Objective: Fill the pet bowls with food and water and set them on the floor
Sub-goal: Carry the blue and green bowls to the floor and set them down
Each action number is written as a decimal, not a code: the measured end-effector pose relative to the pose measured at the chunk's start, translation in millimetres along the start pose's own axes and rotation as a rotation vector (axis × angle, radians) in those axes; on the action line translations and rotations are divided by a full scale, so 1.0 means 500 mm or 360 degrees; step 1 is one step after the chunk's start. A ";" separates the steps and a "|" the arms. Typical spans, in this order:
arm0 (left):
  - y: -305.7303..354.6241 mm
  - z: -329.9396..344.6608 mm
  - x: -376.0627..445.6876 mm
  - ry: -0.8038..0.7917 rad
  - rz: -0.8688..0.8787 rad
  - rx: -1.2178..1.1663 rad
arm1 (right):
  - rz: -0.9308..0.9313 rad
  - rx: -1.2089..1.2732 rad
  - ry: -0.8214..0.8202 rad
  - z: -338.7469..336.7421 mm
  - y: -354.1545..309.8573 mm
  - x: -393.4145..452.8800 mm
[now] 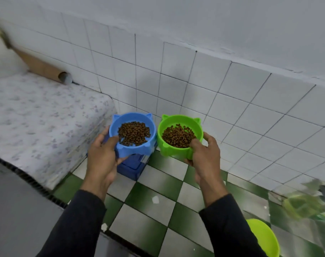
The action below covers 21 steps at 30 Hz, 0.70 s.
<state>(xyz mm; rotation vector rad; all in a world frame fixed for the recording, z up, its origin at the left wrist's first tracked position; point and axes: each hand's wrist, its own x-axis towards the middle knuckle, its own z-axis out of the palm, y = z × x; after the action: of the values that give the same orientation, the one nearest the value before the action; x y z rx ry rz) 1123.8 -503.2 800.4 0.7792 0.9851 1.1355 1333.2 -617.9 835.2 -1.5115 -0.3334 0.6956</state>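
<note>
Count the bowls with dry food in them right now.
2: a blue bowl held in the left hand and a green bowl in the right hand, side by side above the floor.

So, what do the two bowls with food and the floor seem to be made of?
The blue bowl and the green bowl look like moulded plastic: uniform bright colour, smooth matt walls, small moulded ears on the rims. The floor looks like glazed ceramic tile: green and white squares with dark joints and a faint sheen.
</note>
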 end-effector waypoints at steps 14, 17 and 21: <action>0.245 -0.368 0.046 0.0464 0.0240 -0.0134 | -0.0083 0.0001 -0.0406 0.427 0.005 -0.159; 0.296 -0.457 0.050 0.0541 0.0280 -0.0180 | -0.0062 -0.0013 -0.0521 0.526 0.017 -0.200; 0.350 -0.572 0.052 0.0650 0.0326 -0.0189 | -0.0048 -0.0056 -0.0662 0.653 0.042 -0.257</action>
<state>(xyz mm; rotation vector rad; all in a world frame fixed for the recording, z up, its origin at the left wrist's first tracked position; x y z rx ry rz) 798.7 -427.6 841.8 0.5711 1.1799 1.5573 1032.5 -438.0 863.3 -1.3848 -0.6839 0.9850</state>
